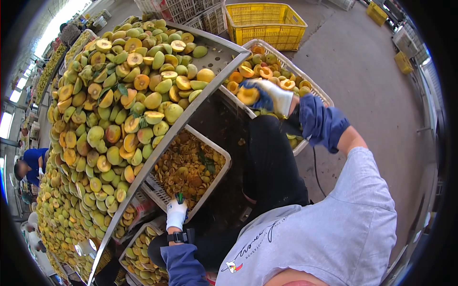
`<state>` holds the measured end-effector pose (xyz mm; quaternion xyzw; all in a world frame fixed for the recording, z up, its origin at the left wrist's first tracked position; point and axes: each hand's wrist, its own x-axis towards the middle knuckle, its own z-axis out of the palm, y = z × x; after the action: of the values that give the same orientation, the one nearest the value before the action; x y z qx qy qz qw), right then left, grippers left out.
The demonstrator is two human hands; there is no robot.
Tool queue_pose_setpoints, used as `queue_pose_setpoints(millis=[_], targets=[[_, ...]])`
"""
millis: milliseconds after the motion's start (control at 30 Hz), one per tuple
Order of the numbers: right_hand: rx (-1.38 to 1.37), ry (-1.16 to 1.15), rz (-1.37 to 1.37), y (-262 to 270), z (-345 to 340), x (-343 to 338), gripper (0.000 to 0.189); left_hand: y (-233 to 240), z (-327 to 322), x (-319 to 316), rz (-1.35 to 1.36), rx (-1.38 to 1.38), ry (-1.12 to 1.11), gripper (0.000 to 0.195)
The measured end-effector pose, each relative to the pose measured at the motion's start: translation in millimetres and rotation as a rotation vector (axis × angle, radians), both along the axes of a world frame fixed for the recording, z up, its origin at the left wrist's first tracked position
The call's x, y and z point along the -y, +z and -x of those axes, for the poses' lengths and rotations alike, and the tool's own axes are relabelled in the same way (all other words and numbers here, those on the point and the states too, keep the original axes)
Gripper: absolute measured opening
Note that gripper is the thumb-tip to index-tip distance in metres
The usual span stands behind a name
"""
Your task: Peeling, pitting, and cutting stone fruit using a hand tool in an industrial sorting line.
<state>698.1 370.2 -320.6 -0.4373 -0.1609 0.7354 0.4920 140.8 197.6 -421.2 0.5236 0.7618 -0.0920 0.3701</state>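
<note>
My right hand (pixel 270 95), in a white and blue coated glove, is over the white crate (pixel 304 73) of peach halves at my right. It holds a pitted peach half (pixel 248 95), cut face up and slightly blurred. My left hand (pixel 176 213), gloved in white, is at the near edge of another white crate (pixel 226 162). From its fingers shows a small green tool (pixel 180 197), mostly hidden by the glove. This second crate contains peach pits and scraps (pixel 186 168). Many cut and whole yellow-green peaches (pixel 118 132) are heaped on the metal table in front of me.
The table's raised metal rim (pixel 168 137) runs between the heap and my knees. A yellow plastic crate (pixel 264 26) stands beyond the right crate, beside stacked white crates (pixel 193 12). Another peach crate (pixel 141 250) sits by my left leg. A person in blue (pixel 34 164) is across the heap.
</note>
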Motion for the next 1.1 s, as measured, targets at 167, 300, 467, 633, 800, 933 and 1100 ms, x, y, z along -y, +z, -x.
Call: queue_pose_setpoints(millis=[167,300,467,633,800,933,1100], targets=[[1.338,-0.240,-0.199,-59,-166,-154,0.040,22,-38,-24,0.036,0.076,0.092,0.034],[1.744,-0.199,-0.338,-109,-170,-223,0.049,25,-32,-8,0.062,0.043,0.157,0.033],[1.283,-0.457,-0.482,-186,-280,-268,0.043,-19,-47,-43,-0.033,0.127,0.014,0.027],[1.618,-0.399,-0.637,-206,-168,-275,0.033,19,-43,12,0.000,0.045,0.161,0.034],[1.595,0.012,-0.412,-140,-254,-265,0.030,-2,-71,-29,-0.072,0.117,-0.071,0.034],[1.324,-0.362,-0.614,-63,-181,-279,0.031,22,-76,2,-0.212,0.023,-0.085,0.031],[1.109,-0.171,-0.915,44,-52,-278,0.032,21,-81,18,-0.240,0.032,-0.027,0.035]])
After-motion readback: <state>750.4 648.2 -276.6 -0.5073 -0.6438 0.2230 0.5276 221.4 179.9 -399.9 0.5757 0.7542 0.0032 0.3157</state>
